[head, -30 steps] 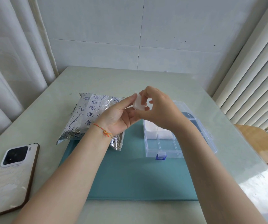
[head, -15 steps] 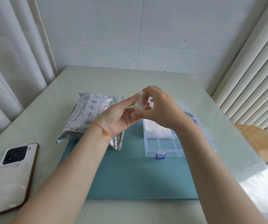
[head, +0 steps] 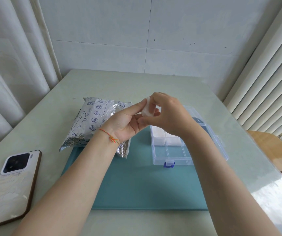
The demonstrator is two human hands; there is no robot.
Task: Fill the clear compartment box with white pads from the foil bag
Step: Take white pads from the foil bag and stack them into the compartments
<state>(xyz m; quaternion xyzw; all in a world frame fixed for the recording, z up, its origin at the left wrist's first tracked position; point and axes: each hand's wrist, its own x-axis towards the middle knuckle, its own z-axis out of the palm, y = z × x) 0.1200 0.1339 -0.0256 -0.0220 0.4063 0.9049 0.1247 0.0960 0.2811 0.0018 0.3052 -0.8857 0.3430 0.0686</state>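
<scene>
Teal mat (head: pixel 136 184), silver printed bag (head: pixel 92 120)

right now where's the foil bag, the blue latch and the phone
foil bag (head: pixel 92 121), head view, on its printed front
blue latch (head: pixel 169 164), head view, on the clip's front face
phone (head: pixel 12 188), head view, on its pale back

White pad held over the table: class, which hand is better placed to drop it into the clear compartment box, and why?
Right. The right hand pinches the white pad and hangs directly above the clear compartment box. The left hand touches the pad too, but sits over the foil bag.
</scene>
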